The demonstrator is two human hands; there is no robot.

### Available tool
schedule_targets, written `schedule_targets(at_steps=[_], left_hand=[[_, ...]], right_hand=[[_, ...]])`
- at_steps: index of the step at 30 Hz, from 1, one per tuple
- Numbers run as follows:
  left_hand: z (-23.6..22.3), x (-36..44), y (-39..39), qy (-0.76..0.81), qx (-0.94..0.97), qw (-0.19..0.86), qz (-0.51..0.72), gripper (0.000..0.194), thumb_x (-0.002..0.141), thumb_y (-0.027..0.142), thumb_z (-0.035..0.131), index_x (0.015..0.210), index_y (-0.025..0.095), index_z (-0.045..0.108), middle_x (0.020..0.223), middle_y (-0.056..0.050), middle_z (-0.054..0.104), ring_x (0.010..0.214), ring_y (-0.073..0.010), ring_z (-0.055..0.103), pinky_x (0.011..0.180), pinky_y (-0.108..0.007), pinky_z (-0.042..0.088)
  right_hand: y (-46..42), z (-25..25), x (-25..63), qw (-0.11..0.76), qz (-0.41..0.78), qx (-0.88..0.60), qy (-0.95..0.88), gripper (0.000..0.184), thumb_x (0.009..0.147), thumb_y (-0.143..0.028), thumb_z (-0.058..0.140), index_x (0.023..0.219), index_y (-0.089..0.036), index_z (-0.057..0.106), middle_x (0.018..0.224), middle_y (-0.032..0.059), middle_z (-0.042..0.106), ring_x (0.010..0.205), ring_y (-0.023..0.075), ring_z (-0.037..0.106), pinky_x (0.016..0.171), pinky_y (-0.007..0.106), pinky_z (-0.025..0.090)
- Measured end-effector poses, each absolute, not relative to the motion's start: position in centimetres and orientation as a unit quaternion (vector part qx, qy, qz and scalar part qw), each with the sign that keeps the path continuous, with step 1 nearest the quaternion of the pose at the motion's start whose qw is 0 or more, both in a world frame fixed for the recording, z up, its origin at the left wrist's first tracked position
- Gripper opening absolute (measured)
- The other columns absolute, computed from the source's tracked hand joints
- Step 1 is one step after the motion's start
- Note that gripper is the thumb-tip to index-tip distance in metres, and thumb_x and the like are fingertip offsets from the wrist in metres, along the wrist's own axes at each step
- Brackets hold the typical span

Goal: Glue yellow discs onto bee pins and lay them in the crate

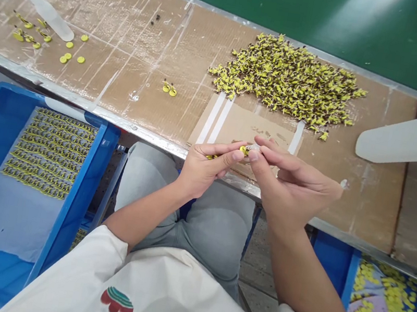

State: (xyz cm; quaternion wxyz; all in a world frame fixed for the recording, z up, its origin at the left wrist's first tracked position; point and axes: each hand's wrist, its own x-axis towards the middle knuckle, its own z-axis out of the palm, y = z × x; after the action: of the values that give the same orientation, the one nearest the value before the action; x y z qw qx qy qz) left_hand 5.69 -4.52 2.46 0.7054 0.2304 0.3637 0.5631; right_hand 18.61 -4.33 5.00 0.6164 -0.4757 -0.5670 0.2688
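Note:
My left hand (204, 168) is closed in a pinch, with a small yellow piece (243, 150) between thumb and forefinger. My right hand (292, 188) meets it at the fingertips, also pinched. Something small and pale (252, 147) shows between the right fingertips, too small to make out. More yellow bits (212, 156) peek out beside the left fingers. Both hands are over a cardboard sheet (237, 121) with white tape strips, near the table's front edge. Just beyond lies a large heap of small yellow and dark-brown pieces (287, 79).
Yellow discs (81, 59), small assembled pieces (169, 88) and a white tapered tool (45, 9) lie on the cardboard-covered table (140, 61). A white cylinder (413, 135) juts in from the right. Blue bins stand left (43, 251) and right (349, 278), holding rows of pieces and loose yellow discs.

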Motion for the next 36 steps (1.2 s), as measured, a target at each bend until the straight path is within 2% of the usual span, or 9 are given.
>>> schedule_targets(at_steps=[2,5,10,14,18,21,26,31,36], left_hand=[[2.5,5.8,-4.5,0.370,0.225,0.702,0.565,0.029,0.070,0.041,0.087,0.094,0.025,0.083,0.055,0.005,0.062,0.046,-0.0018,0.038,0.044,-0.019,0.031],[2.4,5.8,-4.4,0.379,0.204,0.705,0.563,0.030,0.067,0.042,0.089,0.092,0.025,0.083,0.057,0.005,0.063,0.045,-0.0016,0.035,0.044,-0.020,0.029],[2.1,5.8,-4.5,0.385,0.205,0.659,0.612,0.023,0.070,0.035,0.089,0.090,0.027,0.083,0.065,0.005,0.067,0.046,-0.0002,0.037,0.043,-0.018,0.030],[1.6,5.8,-4.8,0.396,0.256,0.604,0.643,0.021,0.073,0.034,0.087,0.092,0.027,0.083,0.066,0.003,0.070,0.050,-0.0027,0.048,0.049,-0.018,0.040],[1.3,5.8,-5.0,0.411,0.321,0.534,0.665,0.019,0.077,0.033,0.084,0.096,0.029,0.083,0.081,0.000,0.078,0.068,-0.0101,0.066,0.065,-0.024,0.052],[1.1,5.6,-5.0,0.419,0.366,0.485,0.675,0.020,0.079,0.030,0.082,0.099,0.032,0.082,0.087,0.001,0.079,0.076,-0.0116,0.069,0.070,-0.025,0.054],[1.0,5.2,-5.1,0.425,0.417,0.434,0.676,0.021,0.080,0.027,0.081,0.101,0.032,0.081,0.085,0.001,0.079,0.076,-0.0111,0.069,0.072,-0.024,0.054],[1.2,5.1,-5.3,0.434,0.429,0.426,0.668,0.021,0.082,0.029,0.079,0.104,0.030,0.081,0.088,-0.001,0.079,0.077,-0.0118,0.069,0.071,-0.024,0.055],[1.6,4.9,-5.5,0.413,0.452,0.431,0.663,0.025,0.086,0.025,0.075,0.110,0.030,0.079,0.095,-0.002,0.080,0.083,-0.0132,0.071,0.076,-0.025,0.057]], right_hand=[[-4.3,5.0,18.5,0.613,0.259,-0.493,-0.561,0.018,0.074,-0.019,0.086,0.088,-0.028,0.080,0.090,-0.0010,0.079,0.088,0.0239,0.077,0.096,0.048,0.062],[-4.3,4.9,18.4,0.599,0.252,-0.527,-0.548,0.016,0.074,-0.023,0.086,0.088,-0.027,0.080,0.085,0.0000,0.079,0.077,0.0221,0.077,0.079,0.040,0.066],[-4.2,4.6,17.7,0.604,0.285,-0.527,-0.525,0.016,0.072,-0.021,0.087,0.086,-0.025,0.080,0.082,0.0010,0.079,0.070,0.0183,0.075,0.064,0.031,0.064],[-4.3,4.7,17.1,0.622,0.315,-0.520,-0.494,0.015,0.072,-0.019,0.087,0.084,-0.023,0.080,0.080,0.0007,0.079,0.064,0.0161,0.074,0.058,0.027,0.063],[-4.5,4.7,16.5,0.634,0.345,-0.520,-0.457,0.013,0.071,-0.019,0.087,0.081,-0.023,0.080,0.075,-0.0004,0.078,0.051,0.0125,0.068,0.045,0.023,0.059],[-4.6,4.6,16.1,0.648,0.358,-0.511,-0.437,0.014,0.070,-0.018,0.088,0.080,-0.023,0.080,0.075,-0.0012,0.078,0.051,0.0123,0.068,0.045,0.023,0.060],[-4.6,4.4,16.2,0.647,0.378,-0.496,-0.438,0.013,0.071,-0.018,0.087,0.080,-0.023,0.080,0.075,-0.0014,0.078,0.055,0.0137,0.071,0.052,0.024,0.064],[-4.7,4.5,16.1,0.642,0.370,-0.513,-0.434,0.015,0.070,-0.024,0.089,0.080,-0.021,0.079,0.076,-0.0001,0.078,0.059,0.0169,0.074,0.057,0.029,0.068],[-4.8,4.6,15.7,0.654,0.357,-0.513,-0.425,0.014,0.070,-0.021,0.088,0.080,-0.021,0.079,0.076,-0.0005,0.078,0.061,0.0172,0.074,0.061,0.030,0.069]])
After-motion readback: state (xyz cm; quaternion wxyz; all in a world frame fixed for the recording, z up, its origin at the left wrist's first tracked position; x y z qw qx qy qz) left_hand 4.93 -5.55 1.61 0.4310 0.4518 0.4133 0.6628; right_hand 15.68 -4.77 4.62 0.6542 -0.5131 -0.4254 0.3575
